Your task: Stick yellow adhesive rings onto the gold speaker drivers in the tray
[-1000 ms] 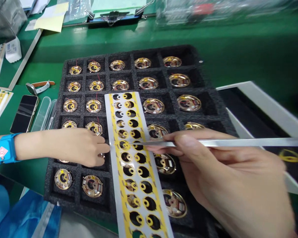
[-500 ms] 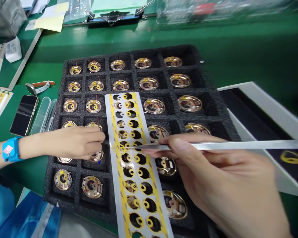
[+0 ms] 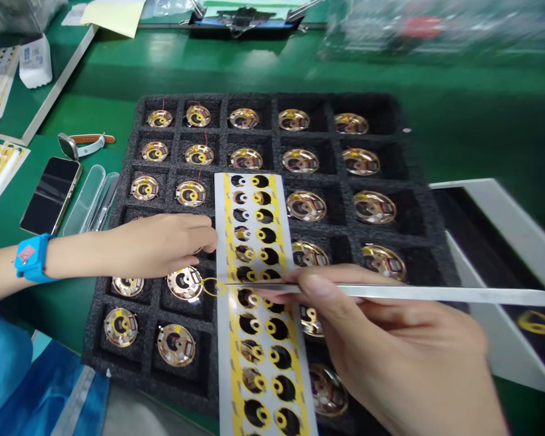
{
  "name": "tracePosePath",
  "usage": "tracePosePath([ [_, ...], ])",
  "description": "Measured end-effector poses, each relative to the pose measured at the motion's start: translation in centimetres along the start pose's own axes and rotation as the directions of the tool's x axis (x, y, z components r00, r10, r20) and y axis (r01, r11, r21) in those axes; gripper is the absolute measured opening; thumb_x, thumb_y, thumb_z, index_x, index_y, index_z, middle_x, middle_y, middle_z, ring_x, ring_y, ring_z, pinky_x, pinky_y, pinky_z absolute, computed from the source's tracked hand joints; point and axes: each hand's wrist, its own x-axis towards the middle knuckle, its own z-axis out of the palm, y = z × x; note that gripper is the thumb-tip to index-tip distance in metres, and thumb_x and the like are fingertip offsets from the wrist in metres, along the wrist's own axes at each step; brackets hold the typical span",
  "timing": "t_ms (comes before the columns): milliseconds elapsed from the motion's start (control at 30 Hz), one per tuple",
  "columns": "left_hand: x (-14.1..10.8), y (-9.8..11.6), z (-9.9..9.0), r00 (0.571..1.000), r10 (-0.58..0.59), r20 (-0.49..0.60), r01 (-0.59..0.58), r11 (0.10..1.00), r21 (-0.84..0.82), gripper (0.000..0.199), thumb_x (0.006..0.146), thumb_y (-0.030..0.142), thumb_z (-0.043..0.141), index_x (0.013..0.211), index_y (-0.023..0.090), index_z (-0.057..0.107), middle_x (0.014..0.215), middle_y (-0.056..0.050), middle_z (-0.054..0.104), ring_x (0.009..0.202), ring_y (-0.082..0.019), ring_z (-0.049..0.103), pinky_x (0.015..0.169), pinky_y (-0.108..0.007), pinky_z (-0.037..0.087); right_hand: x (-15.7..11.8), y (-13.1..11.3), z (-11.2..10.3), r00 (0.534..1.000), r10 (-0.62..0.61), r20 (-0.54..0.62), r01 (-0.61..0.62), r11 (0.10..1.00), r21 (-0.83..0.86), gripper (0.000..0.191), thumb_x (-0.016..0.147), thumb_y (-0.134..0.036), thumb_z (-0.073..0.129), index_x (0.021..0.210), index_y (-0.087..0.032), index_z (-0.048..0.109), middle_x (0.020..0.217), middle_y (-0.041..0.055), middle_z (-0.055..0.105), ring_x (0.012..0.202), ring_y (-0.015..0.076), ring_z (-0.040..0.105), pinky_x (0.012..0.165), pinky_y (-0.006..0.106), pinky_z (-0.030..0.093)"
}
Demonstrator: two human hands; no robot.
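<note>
My right hand (image 3: 390, 339) is closed around metal tweezers (image 3: 436, 293), which point left across the sticker sheet. At their tip hangs a thin yellow ring-shaped sticker (image 3: 210, 286), beside a round gold watch case (image 3: 184, 283) in the tray. My left hand (image 3: 177, 239), a blue strap (image 3: 31, 257) on its wrist, is over the tray just above that case. Its fingers are curled together; whatever they hold is hidden. The white and yellow sticker sheet (image 3: 221, 363) lies lengthwise over the tray, partly under my right hand.
The black foam tray (image 3: 138, 369) holds rows of gold watch cases with electronics inside. To the left lie a phone (image 3: 51, 195), a wristwatch (image 3: 86, 145) and a clear plastic case (image 3: 88, 197). A white-framed dark panel (image 3: 463, 221) is at right. A clipboard (image 3: 245, 27) sits at the back.
The tweezers have carried the yellow ring sticker left, off the sheet's edge. My left hand has shifted up the tray, leaving the case below it more exposed. The view has shifted too.
</note>
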Motion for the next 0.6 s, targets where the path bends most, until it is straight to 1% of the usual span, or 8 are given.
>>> tracePosePath([
  [67,-1.2,0.5,-0.1,0.99,0.064,-0.127,-0.049,0.992,0.117,0.013,0.093,0.012,0.05,0.098,0.01,0.061,0.094,-0.009,0.063,0.087,-0.016,0.059,0.077,-0.027,0.05,0.1,0.0,0.0,1.0,-0.008,0.025,0.008,1.0,0.031,0.026,0.071,-0.054,0.071,0.062,-0.03,0.073,0.067,0.002,0.075,0.057,0.0196,0.072,0.05,0.025,0.058],
  [133,-2.6,1.3,0.0,0.964,0.172,-0.202,-0.123,0.964,0.234,0.021,0.096,0.015,0.045,0.092,0.009,0.065,0.087,-0.009,0.065,0.083,-0.018,0.06,0.075,-0.029,0.051,0.2,-0.2,0.2,0.999,-0.036,0.029,0.035,0.999,0.028,0.019,0.072,-0.048,0.072,0.062,-0.032,0.074,0.067,-0.0001,0.075,0.054,0.017,0.071,0.049,0.022,0.057],
  [200,-4.0,2.2,0.4,0.944,0.272,-0.185,-0.204,0.925,0.32,0.028,0.097,0.017,0.045,0.083,0.011,0.068,0.082,-0.008,0.068,0.079,-0.018,0.062,0.072,-0.03,0.052,0.2,-0.7,0.5,0.996,-0.064,0.054,0.065,0.998,-0.008,0.019,0.074,-0.043,0.07,0.059,-0.032,0.073,0.064,-0.001,0.074,0.05,0.0162,0.069,0.044,0.02,0.054],
  [267,-5.3,3.0,1.2,0.941,0.318,-0.114,-0.259,0.896,0.36,0.026,0.096,0.02,0.048,0.086,0.012,0.07,0.093,-0.008,0.072,0.085,-0.018,0.065,0.074,-0.029,0.052,0.3,-1.4,0.9,0.992,-0.105,0.076,0.109,0.993,-0.041,0.021,0.074,-0.039,0.067,0.056,-0.031,0.071,0.062,-0.0022,0.073,0.046,0.0149,0.066,0.037,0.019,0.049],
  [333,-6.2,3.4,2.0,0.947,0.313,-0.067,-0.264,0.882,0.389,0.024,0.096,0.023,0.05,0.095,0.012,0.071,0.108,-0.009,0.072,0.096,-0.019,0.066,0.079,-0.029,0.053,0.4,-2.0,1.4,0.984,-0.156,0.084,0.16,0.986,-0.048,0.017,0.074,-0.034,0.067,0.058,-0.031,0.071,0.06,-0.0044,0.072,0.044,0.0135,0.065,0.037,0.018,0.049],
  [400,-6.7,3.5,2.7,0.948,0.314,-0.048,-0.267,0.871,0.413,0.025,0.096,0.025,0.051,0.102,0.01,0.071,0.115,-0.01,0.07,0.104,-0.02,0.065,0.083,-0.029,0.053,0.5,-2.3,1.7,0.976,-0.194,0.097,0.198,0.979,-0.037,0.014,0.074,-0.03,0.066,0.061,-0.031,0.071,0.059,-0.0064,0.072,0.048,0.0128,0.066,0.043,0.017,0.052],
  [500,-6.9,3.3,3.1,0.945,0.323,-0.047,-0.274,0.865,0.421,0.026,0.095,0.027,0.053,0.102,0.01,0.071,0.115,-0.01,0.071,0.107,-0.02,0.064,0.085,-0.029,0.053,0.4,-2.0,1.9,0.97,-0.211,0.124,0.219,0.974,-0.056,0.013,0.075,-0.027,0.065,0.064,-0.031,0.072,0.062,-0.0073,0.073,0.053,0.0124,0.069,0.05,0.016,0.055],
  [600,-6.8,3.1,3.2,0.943,0.325,-0.08,-0.269,0.879,0.393,0.024,0.095,0.026,0.054,0.098,0.011,0.072,0.111,-0.009,0.072,0.107,-0.021,0.064,0.084,-0.029,0.054,0.2,-1.3,2.0,0.97,-0.216,0.116,0.226,0.971,-0.079,0.013,0.076,-0.027,0.066,0.065,-0.03,0.072,0.062,-0.007,0.073,0.051,0.0116,0.068,0.047,0.015,0.054],
])
